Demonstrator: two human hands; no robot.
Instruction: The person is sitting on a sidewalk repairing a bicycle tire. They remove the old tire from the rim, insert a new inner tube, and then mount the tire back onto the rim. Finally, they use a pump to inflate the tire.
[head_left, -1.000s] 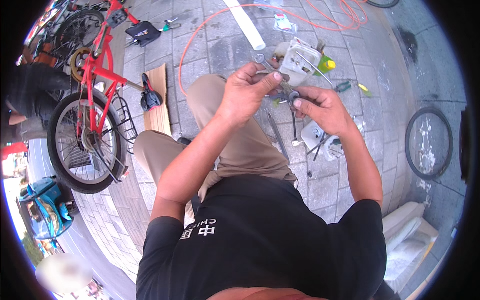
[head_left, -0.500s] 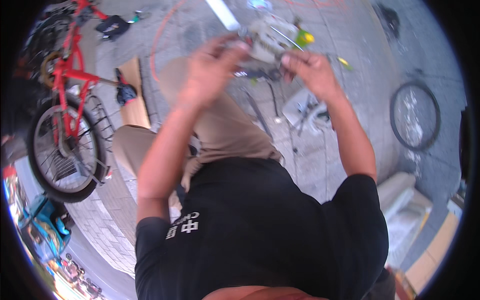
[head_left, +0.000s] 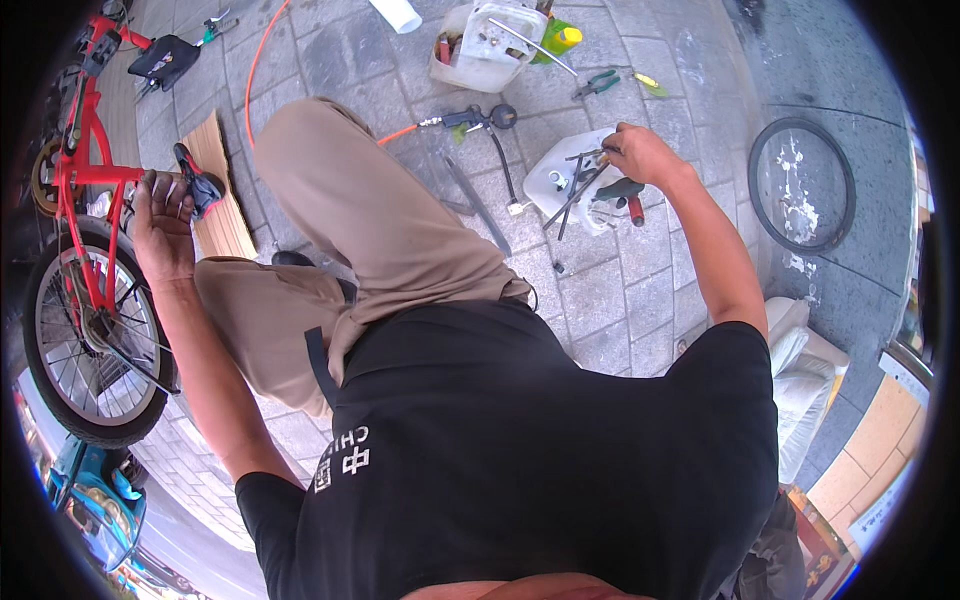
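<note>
My right hand (head_left: 645,158) is closed, its fingers pinching a thin dark rod-shaped tool (head_left: 588,185) above a white plastic tray (head_left: 545,180). More dark rods and small parts lie in the tray, and a red-handled tool (head_left: 636,210) is at its right edge. At the left, my left hand (head_left: 165,225) is beside the red bicycle frame (head_left: 105,174), fingers apart and a little curled. I see nothing held in it; whether it touches the frame is unclear. The black-and-red saddle (head_left: 203,187) rests over a cardboard piece (head_left: 225,222) just beyond that hand.
A tyre inflator with gauge (head_left: 480,118) lies ahead on an orange hose (head_left: 262,65). Behind it are a cut white plastic container (head_left: 490,55), a yellow-capped bottle (head_left: 565,40) and green-handled pliers (head_left: 598,84). At the right lies a black tyre (head_left: 755,190). The bicycle wheel (head_left: 95,330) stands at left.
My hands have parted from over the plastic container. The left has swung left to the bicycle, and the right has come down to the tray. The view has shifted somewhat.
</note>
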